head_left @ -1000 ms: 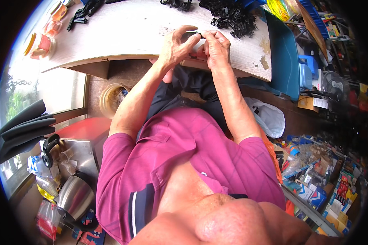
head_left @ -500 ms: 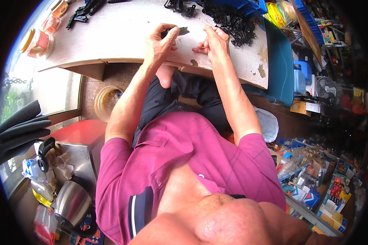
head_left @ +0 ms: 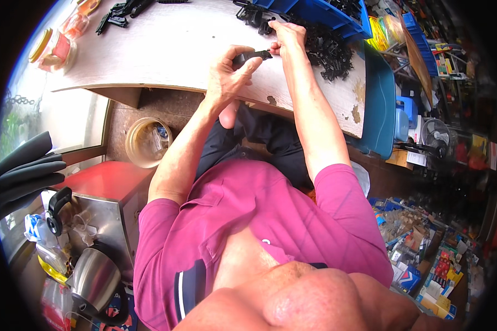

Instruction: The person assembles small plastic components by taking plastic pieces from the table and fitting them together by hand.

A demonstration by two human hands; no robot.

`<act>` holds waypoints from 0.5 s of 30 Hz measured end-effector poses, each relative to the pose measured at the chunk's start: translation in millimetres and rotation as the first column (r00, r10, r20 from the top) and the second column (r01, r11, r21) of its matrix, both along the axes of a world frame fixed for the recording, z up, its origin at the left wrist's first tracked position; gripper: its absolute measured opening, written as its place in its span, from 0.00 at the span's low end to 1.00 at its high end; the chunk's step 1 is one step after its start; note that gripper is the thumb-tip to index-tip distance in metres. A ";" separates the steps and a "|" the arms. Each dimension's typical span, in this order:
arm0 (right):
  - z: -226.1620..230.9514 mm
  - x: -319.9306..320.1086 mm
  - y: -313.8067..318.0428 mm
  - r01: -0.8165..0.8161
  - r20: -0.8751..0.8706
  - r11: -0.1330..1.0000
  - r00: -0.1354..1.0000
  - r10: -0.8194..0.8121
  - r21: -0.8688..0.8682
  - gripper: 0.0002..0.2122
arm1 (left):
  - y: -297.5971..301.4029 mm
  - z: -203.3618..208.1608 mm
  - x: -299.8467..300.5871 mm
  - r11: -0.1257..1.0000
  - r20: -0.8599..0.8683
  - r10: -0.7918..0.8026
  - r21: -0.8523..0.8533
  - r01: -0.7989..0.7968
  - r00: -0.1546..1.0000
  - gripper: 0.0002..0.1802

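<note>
Over the near part of the desk (head_left: pixel 165 52), at twelve o'clock from the torso: one elongated black plastic piece (head_left: pixel 251 55), its narrow tip towards three o'clock. Left hand (head_left: pixel 230 71): wrapped around the piece's thick end, thumb along the near side. Right hand (head_left: pixel 289 37), at two o'clock from the left: fingers curled beside small black clip-like parts (head_left: pixel 254 15); whether it grips one, cannot tell.

Handling, as judged: light, stiff, smooth, perhaps slightly slippery; best held by the long sides of the thick body, the slim tip likelier to snap.

Surroundings, clocked from the left hand: heap of small black parts (head_left: pixel 330 58), near three; blue crate (head_left: pixel 345 23), two; more black pieces (head_left: pixel 117 21), ten; lidded jar (head_left: pixel 55 51), between nine and ten.
</note>
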State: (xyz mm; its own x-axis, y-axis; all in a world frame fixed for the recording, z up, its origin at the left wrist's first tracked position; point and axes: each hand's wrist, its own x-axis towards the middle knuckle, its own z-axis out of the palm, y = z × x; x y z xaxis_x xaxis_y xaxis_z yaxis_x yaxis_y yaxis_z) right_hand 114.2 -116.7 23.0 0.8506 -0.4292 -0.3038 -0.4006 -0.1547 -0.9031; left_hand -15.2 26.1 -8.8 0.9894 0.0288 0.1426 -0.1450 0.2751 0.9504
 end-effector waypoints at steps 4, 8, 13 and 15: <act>-2.4 1.2 -4.2 0.009 0.008 0.998 1.000 -0.010 0.066 0.09 | -1.1 -3.5 1.9 0.999 -0.009 -0.002 -0.051 0.001 1.000 0.16; -4.3 -6.4 -13.1 0.007 0.066 0.991 0.998 -0.016 0.137 0.08 | -1.9 -4.5 5.3 0.990 0.014 -0.002 -0.140 0.004 1.000 0.17; 11.0 -28.0 -17.8 -0.155 0.152 0.955 0.981 0.118 0.255 0.06 | 0.5 -4.8 6.2 0.977 0.004 0.035 -0.212 -0.033 0.999 0.17; 15.0 -38.3 -22.7 -0.199 0.150 0.949 0.975 0.166 0.242 0.06 | 1.5 -7.7 8.8 0.970 0.004 0.073 -0.233 -0.070 0.997 0.19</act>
State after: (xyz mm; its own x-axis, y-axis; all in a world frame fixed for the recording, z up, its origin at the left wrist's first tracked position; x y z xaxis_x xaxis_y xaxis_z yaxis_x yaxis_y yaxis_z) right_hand 75.9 -139.3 38.0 0.9455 -0.1851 -0.2679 -0.2676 0.0268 -0.9631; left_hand -6.4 27.6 -16.5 0.9817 0.1332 0.1360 -0.1838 0.4770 0.8595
